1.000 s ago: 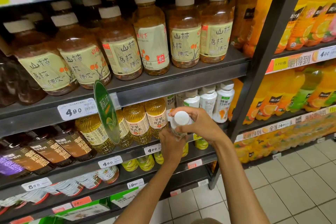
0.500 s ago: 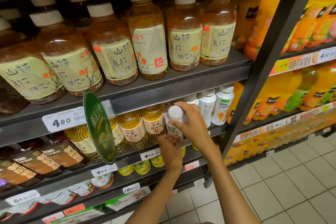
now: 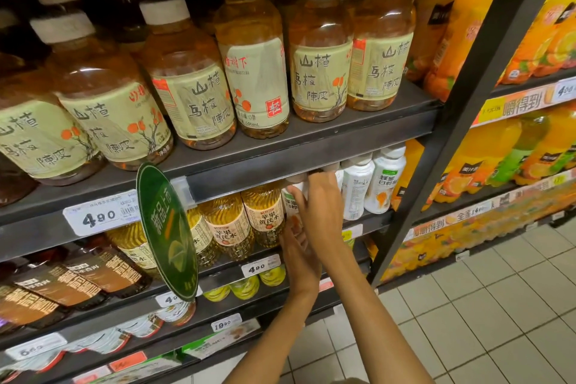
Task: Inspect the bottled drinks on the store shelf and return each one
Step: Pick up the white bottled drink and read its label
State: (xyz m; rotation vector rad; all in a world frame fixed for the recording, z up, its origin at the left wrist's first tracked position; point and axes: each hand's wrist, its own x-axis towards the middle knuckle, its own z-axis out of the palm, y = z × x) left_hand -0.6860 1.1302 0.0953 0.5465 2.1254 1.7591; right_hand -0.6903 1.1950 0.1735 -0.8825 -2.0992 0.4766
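Both hands grip a smooth white plastic bottle (image 3: pixel 293 196) on the dark metal shelf (image 3: pixel 367 221): left hand (image 3: pixel 299 254) low, right hand (image 3: pixel 322 212) high

Dark metal shelving (image 3: pixel 311 146) with a black upright (image 3: pixel 467 103); pale tiled floor (image 3: pixel 483 321).

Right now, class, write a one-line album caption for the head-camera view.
Both hands, left and right, slide a small white plastic bottle back beside yellow drinks on the dark metal shelf.
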